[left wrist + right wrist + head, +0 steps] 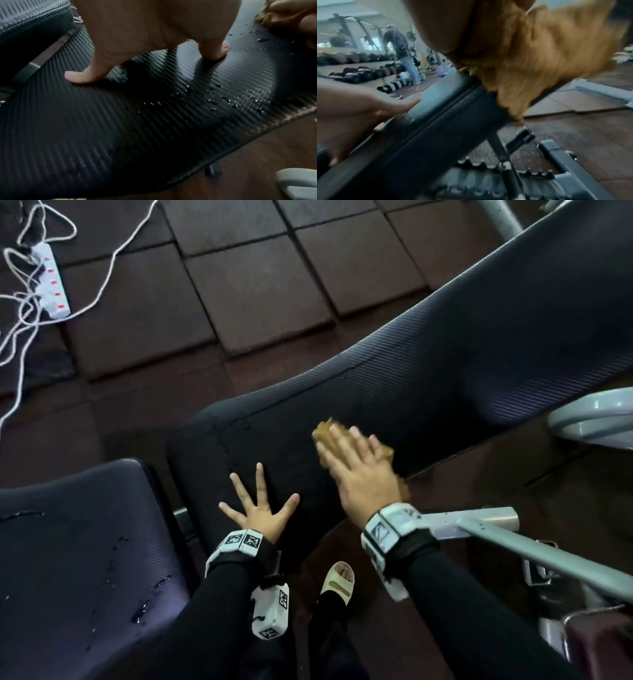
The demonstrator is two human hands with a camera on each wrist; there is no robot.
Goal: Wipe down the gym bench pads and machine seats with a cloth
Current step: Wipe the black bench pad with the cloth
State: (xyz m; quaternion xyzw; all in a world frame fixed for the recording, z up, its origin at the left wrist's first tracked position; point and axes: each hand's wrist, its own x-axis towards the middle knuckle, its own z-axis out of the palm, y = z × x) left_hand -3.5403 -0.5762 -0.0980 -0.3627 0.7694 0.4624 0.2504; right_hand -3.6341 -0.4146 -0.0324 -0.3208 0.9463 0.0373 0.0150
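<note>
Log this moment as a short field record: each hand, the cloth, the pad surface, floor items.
left hand: fingers spread, flat on the bench pad
right hand: straight fingers pressing the cloth onto the pad
cloth: tan, bunched under the palm, partly hanging over the pad's edge
pad surface: black, ribbed; water droplets near the left hand
floor: white power strip with tangled cords, upper left

the long padded gym bench backrest [428, 364] is black with a fine ribbed weave, beaded with clear droplets; the crumpled fuzzy cloth [327, 436] is mustard-tan. the square rubber floor tiles [239, 296] are dark brown — the power strip [51, 285] white with red switches, the metal tube frame [534, 553] pale grey.
</note>
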